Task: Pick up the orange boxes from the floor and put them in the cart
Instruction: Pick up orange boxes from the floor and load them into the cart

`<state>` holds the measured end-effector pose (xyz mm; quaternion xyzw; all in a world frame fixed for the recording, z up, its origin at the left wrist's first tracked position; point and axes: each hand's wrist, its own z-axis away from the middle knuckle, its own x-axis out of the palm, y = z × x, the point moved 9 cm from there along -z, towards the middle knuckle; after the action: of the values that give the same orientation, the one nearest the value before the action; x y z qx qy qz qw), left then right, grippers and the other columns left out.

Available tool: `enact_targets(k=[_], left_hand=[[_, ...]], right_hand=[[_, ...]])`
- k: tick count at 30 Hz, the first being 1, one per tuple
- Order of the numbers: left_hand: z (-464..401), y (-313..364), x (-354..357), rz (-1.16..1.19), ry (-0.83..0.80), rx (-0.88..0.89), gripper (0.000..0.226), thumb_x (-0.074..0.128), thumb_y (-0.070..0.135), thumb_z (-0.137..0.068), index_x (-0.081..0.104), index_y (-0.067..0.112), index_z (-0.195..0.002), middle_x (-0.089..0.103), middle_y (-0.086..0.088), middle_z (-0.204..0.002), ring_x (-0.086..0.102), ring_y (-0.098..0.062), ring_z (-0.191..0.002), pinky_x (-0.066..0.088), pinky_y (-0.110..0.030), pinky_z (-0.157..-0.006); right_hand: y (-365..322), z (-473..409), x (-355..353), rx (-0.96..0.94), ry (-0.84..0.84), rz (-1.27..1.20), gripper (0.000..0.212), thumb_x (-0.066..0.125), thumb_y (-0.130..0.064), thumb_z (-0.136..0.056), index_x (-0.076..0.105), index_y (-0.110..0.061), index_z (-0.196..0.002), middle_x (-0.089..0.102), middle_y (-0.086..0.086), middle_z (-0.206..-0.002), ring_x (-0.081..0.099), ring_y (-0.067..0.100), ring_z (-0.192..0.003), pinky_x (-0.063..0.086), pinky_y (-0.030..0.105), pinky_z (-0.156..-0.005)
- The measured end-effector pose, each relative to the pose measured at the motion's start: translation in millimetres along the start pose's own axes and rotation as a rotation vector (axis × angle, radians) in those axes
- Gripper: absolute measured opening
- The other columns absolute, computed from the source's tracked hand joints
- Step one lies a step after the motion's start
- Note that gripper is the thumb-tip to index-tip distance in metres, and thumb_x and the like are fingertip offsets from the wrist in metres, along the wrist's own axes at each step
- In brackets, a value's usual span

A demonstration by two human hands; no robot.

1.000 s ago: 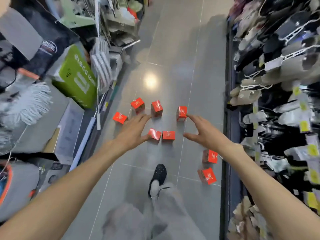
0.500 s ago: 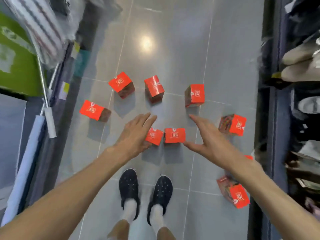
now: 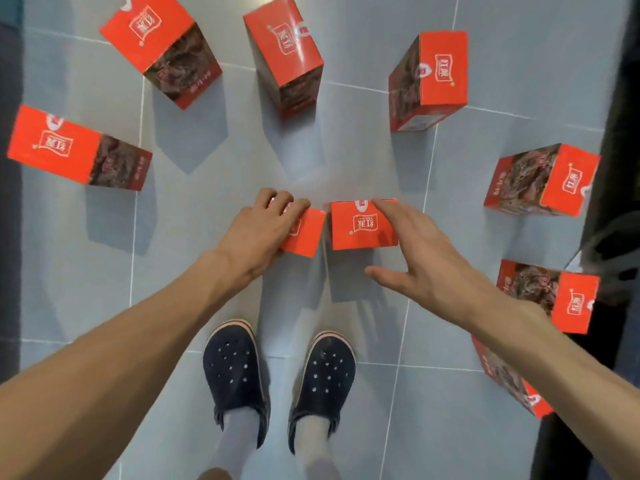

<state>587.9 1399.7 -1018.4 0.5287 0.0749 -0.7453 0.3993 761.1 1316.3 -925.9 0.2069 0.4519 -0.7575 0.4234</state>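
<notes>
While both arms reached down over the grey tiled floor [image 3: 214, 216], the left hand [image 3: 258, 233] lay over the top of a small orange box [image 3: 304, 233], its fingers [image 3: 277, 199] curled over the far edge so that they gripped it. The right hand [image 3: 426, 261] hovered at the neighbouring orange box [image 3: 363, 225], fingers spread, the fingertips touching its top right corner and the thumb held apart below; it did not close round the box.

These two boxes stood just beside each other, a narrow gap between them, right ahead of a pair of dark clogs [image 3: 277, 382]. Bare tile lay open to the left of the left hand and between the hands and the farther boxes.

Seven more boxes ringed the pair: a far-left box [image 3: 69, 150], an upper-left box [image 3: 159, 43], an upper-middle box [image 3: 287, 53], an upper-right box [image 3: 433, 77], and three along the right side [image 3: 547, 181] [image 3: 568, 299] [image 3: 509, 379], the lowest partly hidden by the right forearm. A dark shelf base [image 3: 620, 133] hemmed the right edge, close to those right-hand boxes; a dark strip [image 3: 8, 237] bordered the left.

Each box was bright orange with a white banner logo on one face and a dark brownish food picture on the side.
</notes>
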Motion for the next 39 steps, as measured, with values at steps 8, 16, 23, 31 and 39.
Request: enact_targets(k=[8,16,23,31,39], left_hand=[[39.6,-21.8,-51.7,0.020,0.087,-0.022,0.086,0.074,0.031,-0.063,0.039,0.016,-0.140,0.053,-0.010,-0.124,0.049,-0.035,-0.105,0.037,-0.050,-0.099],[67.8,-60.4,-32.9,0.072,0.100,-0.052,0.091,0.080,0.039,-0.066,0.036,0.018,-0.143,0.051,-0.009,-0.128,0.048,-0.033,-0.109,0.037,-0.047,-0.100],[105.1,-62.6,-82.5,0.127,0.113,-0.122,0.089,0.076,0.045,-0.069,0.034,0.021,-0.145,0.051,-0.005,-0.130,0.048,-0.029,-0.110,0.039,-0.043,-0.095],[167.6,-39.8,-321.9,0.190,0.279,-0.179,0.089,0.078,0.048,-0.063,0.039,0.026,-0.141,0.056,0.003,-0.124,0.048,-0.025,-0.106,0.039,-0.040,-0.089],[315.3,12.0,-607.8,0.093,0.478,-0.196,0.098,0.071,0.058,-0.064,0.035,0.021,-0.147,0.053,-0.001,-0.128,0.050,-0.026,-0.111,0.038,-0.040,-0.093]], right_hand=[[9.8,-34.0,-2.2,0.012,-0.044,0.183,0.100,0.077,-0.042,-0.080,0.015,-0.021,-0.155,0.023,0.010,-0.159,0.016,0.029,-0.149,0.025,0.050,-0.118],[39.3,-71.9,61.5,-0.075,-0.155,0.462,0.112,0.085,-0.023,-0.058,0.024,-0.012,-0.151,0.042,0.013,-0.141,0.040,0.036,-0.130,0.036,0.047,-0.109],[-10.8,-57.7,2.6,-0.092,-0.059,0.405,0.087,0.076,-0.035,-0.067,0.036,-0.015,-0.142,0.055,0.009,-0.125,0.052,0.033,-0.107,0.047,0.044,-0.091],[-185.0,9.2,-230.0,-0.111,0.053,0.292,0.087,0.067,-0.056,-0.068,0.033,-0.026,-0.143,0.055,0.002,-0.120,0.055,0.029,-0.103,0.049,0.048,-0.084],[-400.2,136.5,-468.2,-0.241,0.237,0.259,0.091,0.073,-0.056,-0.069,0.029,-0.033,-0.146,0.050,-0.009,-0.125,0.052,0.019,-0.111,0.043,0.031,-0.082]])
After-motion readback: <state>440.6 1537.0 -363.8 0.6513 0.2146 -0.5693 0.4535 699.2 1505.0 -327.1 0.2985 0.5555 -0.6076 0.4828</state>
